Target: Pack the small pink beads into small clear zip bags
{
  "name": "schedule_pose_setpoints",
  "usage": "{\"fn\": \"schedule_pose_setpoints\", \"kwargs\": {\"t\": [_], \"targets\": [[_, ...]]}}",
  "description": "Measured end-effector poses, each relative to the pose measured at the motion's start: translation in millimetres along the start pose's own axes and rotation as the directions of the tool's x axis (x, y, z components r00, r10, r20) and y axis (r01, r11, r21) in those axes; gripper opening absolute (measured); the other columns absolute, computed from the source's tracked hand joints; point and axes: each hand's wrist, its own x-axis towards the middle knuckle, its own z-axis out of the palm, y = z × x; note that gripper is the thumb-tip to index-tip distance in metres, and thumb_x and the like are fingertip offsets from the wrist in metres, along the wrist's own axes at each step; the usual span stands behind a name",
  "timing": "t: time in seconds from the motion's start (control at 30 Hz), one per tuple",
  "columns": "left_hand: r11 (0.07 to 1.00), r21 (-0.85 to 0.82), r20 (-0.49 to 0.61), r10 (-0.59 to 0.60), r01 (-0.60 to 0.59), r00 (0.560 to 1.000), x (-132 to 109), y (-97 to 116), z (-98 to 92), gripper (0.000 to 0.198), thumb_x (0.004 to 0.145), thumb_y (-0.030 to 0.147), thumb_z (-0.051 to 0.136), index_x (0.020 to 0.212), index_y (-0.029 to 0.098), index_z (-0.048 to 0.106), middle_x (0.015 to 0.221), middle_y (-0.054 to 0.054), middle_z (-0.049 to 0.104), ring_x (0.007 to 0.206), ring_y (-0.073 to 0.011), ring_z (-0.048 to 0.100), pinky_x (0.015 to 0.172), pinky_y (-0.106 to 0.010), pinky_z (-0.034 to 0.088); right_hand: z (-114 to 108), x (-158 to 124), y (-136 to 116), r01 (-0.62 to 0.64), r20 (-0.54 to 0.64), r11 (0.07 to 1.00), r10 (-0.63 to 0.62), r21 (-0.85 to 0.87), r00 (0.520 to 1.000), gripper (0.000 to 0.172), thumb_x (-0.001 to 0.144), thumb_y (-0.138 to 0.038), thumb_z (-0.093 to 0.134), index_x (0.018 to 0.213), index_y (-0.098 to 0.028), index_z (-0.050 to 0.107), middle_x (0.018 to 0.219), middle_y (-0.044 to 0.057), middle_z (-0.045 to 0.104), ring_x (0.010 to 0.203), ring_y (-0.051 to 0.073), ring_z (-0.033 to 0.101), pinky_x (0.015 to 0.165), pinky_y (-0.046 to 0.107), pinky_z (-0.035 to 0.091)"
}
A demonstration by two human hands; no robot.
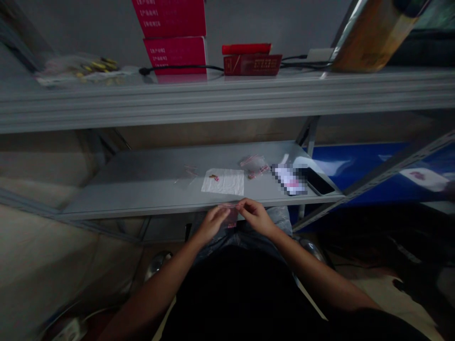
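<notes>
My left hand (213,222) and my right hand (254,217) meet just below the front edge of a grey metal shelf (142,199). Between them they pinch the top of a small clear plastic bag (232,217) with pink contents. On the shelf lies a white sheet of paper (223,183) bearing a few tiny pink and gold pieces (213,178). Further right are small clear bags with pink pieces (254,163), and another clear bag (188,173) lies left of the paper. A pixelated white-and-pink item (289,179) hides its own details.
A black smartphone (319,181) lies at the shelf's right end. The upper shelf (220,102) runs overhead, holding red boxes (174,42), a black cable (177,68) and a brown package (371,38). A blue panel (359,166) stands at right. My knees sit under the shelf.
</notes>
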Motion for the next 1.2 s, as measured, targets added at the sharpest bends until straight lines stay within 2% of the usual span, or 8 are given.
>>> {"fn": "schedule_pose_setpoints", "kwargs": {"t": [0.1, 0.23, 0.43, 0.57, 0.7, 0.93, 1.07, 1.2], "targets": [[0.987, 0.136, -0.014, 0.087, -0.084, 0.996, 4, -2, -1.2, 0.03, 0.084, 0.046, 0.077, 0.101, 0.022, 0.077, 0.108, -0.01, 0.077, 0.103, -0.0258, 0.07, 0.097, -0.041, 0.054, 0, -1, 2, 0.018, 0.02, 0.998, -0.017, -0.068, 1.0, 0.031, 0.1, -0.049, 0.063, 0.087, -0.021, 0.067, 0.079, 0.001, 0.064, 0.074, 0.018, 0.058, 0.072, 0.029, 0.047], [0.982, 0.163, -0.044, 0.106, -0.098, 0.993, 6, -5, -1.8, 0.03, 0.08, 0.045, 0.078, 0.094, 0.019, 0.073, 0.098, -0.009, 0.076, 0.092, -0.0224, 0.071, 0.087, -0.036, 0.056, 4, -2, 5, 0.037, 0.067, 0.993, -0.029, -0.11, 0.997, 0.027, 0.101, -0.045, 0.061, 0.094, -0.02, 0.07, 0.084, 0.003, 0.069, 0.077, 0.019, 0.062, 0.074, 0.03, 0.049], [0.968, 0.207, -0.035, 0.153, -0.143, 0.988, 4, -3, -1.9, 0.024, 0.084, 0.041, 0.073, 0.089, 0.017, 0.072, 0.089, -0.007, 0.074, 0.081, -0.0192, 0.068, 0.075, -0.03, 0.054, 8, -4, 7, 0.058, 0.066, 0.987, -0.049, -0.149, 0.997, 0.024, 0.102, -0.039, 0.06, 0.094, -0.02, 0.071, 0.086, 0.004, 0.07, 0.079, 0.019, 0.064, 0.075, 0.03, 0.049], [0.951, 0.258, -0.034, 0.187, -0.172, 0.982, 3, -3, -2.4, 0.019, 0.085, 0.037, 0.072, 0.087, 0.018, 0.073, 0.087, -0.007, 0.074, 0.082, -0.0188, 0.068, 0.077, -0.031, 0.054, 8, -6, 5, 0.06, 0.076, 0.986, -0.049, -0.156, 0.996, 0.023, 0.101, -0.038, 0.06, 0.093, -0.02, 0.07, 0.085, 0.003, 0.07, 0.077, 0.019, 0.064, 0.073, 0.03, 0.049], [0.954, 0.26, -0.028, 0.164, -0.151, 0.986, 4, -4, -4.2, 0.019, 0.085, 0.037, 0.072, 0.087, 0.018, 0.072, 0.087, -0.006, 0.074, 0.08, -0.0182, 0.068, 0.076, -0.031, 0.054, 8, -5, 8, 0.042, 0.072, 0.989, -0.032, -0.144, 0.997, 0.023, 0.101, -0.039, 0.061, 0.095, -0.02, 0.071, 0.085, 0.003, 0.07, 0.077, 0.019, 0.064, 0.073, 0.03, 0.049], [0.964, 0.23, -0.1, 0.163, -0.136, 0.982, 6, -7, -8.1, 0.021, 0.085, 0.038, 0.074, 0.09, 0.019, 0.071, 0.093, -0.008, 0.074, 0.086, -0.0201, 0.07, 0.084, -0.035, 0.056, 6, -3, 10, 0.023, 0.031, 0.994, -0.02, -0.105, 0.999, 0.025, 0.099, -0.043, 0.063, 0.095, -0.02, 0.07, 0.085, 0.003, 0.07, 0.075, 0.018, 0.063, 0.071, 0.03, 0.049], [0.949, 0.271, -0.079, 0.188, -0.161, 0.979, 5, -7, -9.0, 0.02, 0.086, 0.039, 0.072, 0.089, 0.019, 0.072, 0.092, -0.007, 0.074, 0.086, -0.0201, 0.069, 0.085, -0.035, 0.055, 7, -4, 4, 0.033, 0.046, 0.996, -0.029, -0.088, 0.999, 0.024, 0.099, -0.043, 0.063, 0.094, -0.02, 0.069, 0.085, 0.003, 0.069, 0.076, 0.019, 0.063, 0.071, 0.03, 0.05], [0.942, 0.281, -0.042, 0.206, -0.186, 0.978, 4, -5, -6.7, 0.02, 0.086, 0.039, 0.072, 0.089, 0.019, 0.072, 0.092, -0.007, 0.075, 0.087, -0.0198, 0.069, 0.084, -0.033, 0.054, 7, -4, -1, 0.095, 0.048, 0.986, -0.089, -0.14, 0.995, 0.019, 0.099, -0.038, 0.063, 0.096, -0.02, 0.069, 0.089, 0.004, 0.068, 0.079, 0.019, 0.062, 0.073, 0.031, 0.049]]}}
